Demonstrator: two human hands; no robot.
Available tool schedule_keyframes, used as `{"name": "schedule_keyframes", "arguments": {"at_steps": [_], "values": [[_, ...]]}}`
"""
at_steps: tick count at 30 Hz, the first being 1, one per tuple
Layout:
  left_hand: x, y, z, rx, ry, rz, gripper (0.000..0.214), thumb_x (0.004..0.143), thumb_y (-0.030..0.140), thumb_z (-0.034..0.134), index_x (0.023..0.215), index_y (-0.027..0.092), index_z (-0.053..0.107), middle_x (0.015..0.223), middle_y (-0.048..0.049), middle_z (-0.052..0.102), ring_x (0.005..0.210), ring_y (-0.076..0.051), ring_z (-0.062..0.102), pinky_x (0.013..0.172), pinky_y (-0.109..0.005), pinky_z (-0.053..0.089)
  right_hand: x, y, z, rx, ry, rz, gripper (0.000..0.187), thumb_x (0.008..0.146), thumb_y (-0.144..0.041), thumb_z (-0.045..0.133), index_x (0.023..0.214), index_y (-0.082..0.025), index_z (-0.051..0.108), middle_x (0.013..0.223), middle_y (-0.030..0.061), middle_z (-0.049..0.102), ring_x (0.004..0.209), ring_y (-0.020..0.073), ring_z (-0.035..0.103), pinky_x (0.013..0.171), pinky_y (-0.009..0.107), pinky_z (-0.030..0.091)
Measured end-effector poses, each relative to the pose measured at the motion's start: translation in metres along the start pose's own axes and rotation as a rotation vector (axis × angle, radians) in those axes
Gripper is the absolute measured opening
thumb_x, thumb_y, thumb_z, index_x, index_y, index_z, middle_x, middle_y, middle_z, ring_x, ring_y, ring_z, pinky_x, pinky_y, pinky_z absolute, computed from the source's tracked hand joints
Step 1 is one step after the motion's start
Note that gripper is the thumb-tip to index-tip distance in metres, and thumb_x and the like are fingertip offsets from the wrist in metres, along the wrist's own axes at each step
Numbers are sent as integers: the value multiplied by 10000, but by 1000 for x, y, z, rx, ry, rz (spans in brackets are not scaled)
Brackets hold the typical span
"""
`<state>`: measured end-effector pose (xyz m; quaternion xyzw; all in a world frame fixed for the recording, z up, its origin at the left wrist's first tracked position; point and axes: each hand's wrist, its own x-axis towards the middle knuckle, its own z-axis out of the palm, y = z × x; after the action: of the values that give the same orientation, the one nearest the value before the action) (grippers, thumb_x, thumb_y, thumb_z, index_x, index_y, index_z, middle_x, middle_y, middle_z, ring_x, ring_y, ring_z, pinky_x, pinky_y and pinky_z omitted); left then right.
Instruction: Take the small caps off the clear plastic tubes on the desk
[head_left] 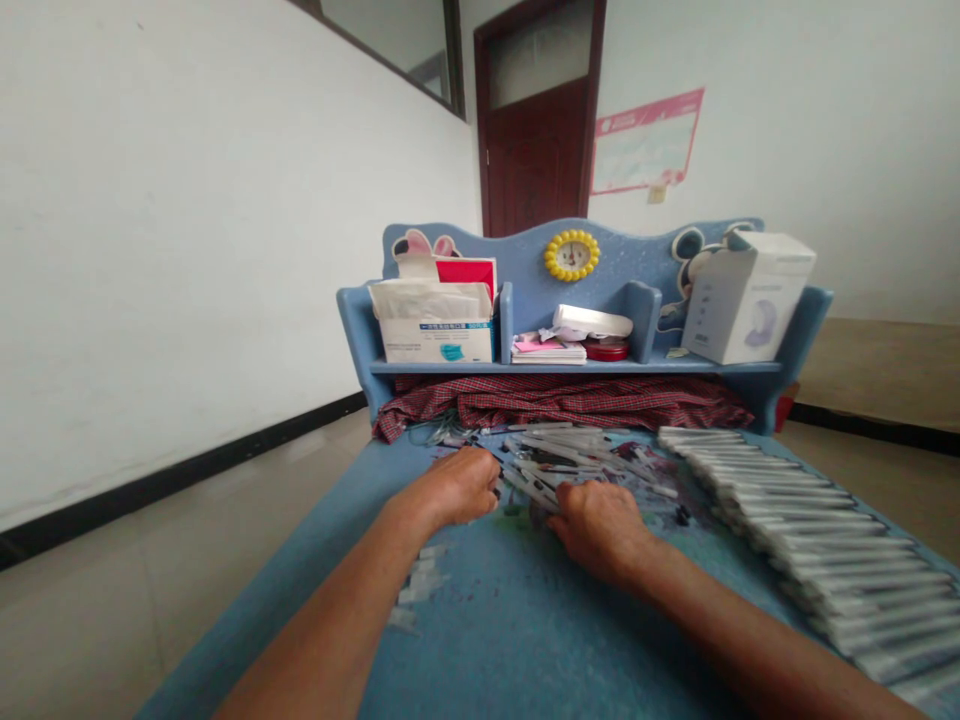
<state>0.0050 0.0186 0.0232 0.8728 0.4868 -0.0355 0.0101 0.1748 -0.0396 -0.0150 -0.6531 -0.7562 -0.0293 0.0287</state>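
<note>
Over the blue desk [480,620], my left hand [461,485] is closed with fingers curled under. A small dark tip shows at its fingers, but what it pinches is mostly hidden. To its right my right hand [604,525] is closed on the near end of a pale, see-through pen [534,487], at the front edge of the loose pile. Behind both hands lies this jumbled pile of pens and pen parts [574,445], clear with dark ends. A few small black caps [682,515] sit right of my right hand. Several whitish pieces [420,580] lie partly behind my left forearm.
Along the right side runs a long stack of pens [810,540] laid side by side. A red checked cloth [570,402] is bunched below the shelf [577,368]. On the shelf stand a mask box [439,340], a red round tin [607,349] and a white box [750,300].
</note>
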Motion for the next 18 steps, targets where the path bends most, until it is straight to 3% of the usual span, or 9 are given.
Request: {"name": "schedule_keyframes", "arguments": {"at_steps": [7, 13, 18], "values": [[1, -2, 2, -22, 23, 24, 104, 635, 214, 528, 654, 199, 629, 655, -18, 621, 610, -153, 555, 512, -220, 336, 3, 20, -25, 53, -213, -61, 338, 611, -430, 607, 813, -164, 665, 824, 106, 675, 785, 238, 629, 642, 284, 460], [5, 1, 6, -27, 76, 72, 104, 662, 216, 517, 676, 198, 618, 631, -9, 596, 590, -143, 532, 497, -217, 299, 4, 41, -40, 106, -677, -64, 244, 688, -268, 544, 808, -89, 657, 620, 80, 660, 495, 145, 597, 445, 200, 419], [4, 14, 4, -45, 93, 132, 83, 684, 217, 522, 682, 185, 598, 594, 0, 566, 576, -135, 520, 510, -218, 280, 10, 64, -32, 209, -735, -21, 215, 699, -208, 523, 771, -47, 646, 567, 78, 641, 365, 103, 506, 384, 203, 414]]}}
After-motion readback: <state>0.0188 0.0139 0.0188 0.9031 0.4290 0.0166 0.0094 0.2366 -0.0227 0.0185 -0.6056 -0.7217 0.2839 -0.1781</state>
